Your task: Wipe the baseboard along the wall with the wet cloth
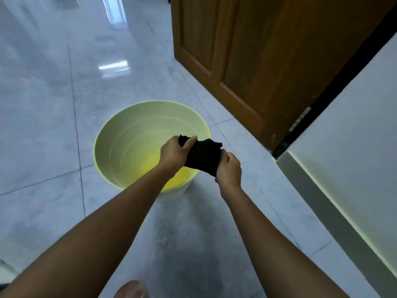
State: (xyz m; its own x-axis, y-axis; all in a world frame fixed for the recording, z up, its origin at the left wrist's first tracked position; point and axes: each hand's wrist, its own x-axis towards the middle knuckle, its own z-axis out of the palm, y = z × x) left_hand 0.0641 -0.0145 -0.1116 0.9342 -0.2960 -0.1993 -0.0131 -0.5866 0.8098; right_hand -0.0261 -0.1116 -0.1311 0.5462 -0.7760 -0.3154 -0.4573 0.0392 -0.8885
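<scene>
A dark, bunched cloth (203, 157) hangs between both hands above the right rim of a pale green bucket (120, 134). My left hand (175, 152) grips the cloth's upper left end, thumb on top. My right hand (228, 169) is closed around its lower right end. Yellowish water lies in the bucket's bottom. The grey baseboard (335, 214) runs along the white wall (352, 134) at the right, from the door frame toward the lower right corner.
A brown wooden door (247, 57) stands open behind the bucket, with a black frame edge (335, 87) beside the wall. The floor is glossy grey tile (53, 104). A bare foot (132, 290) shows at the bottom edge.
</scene>
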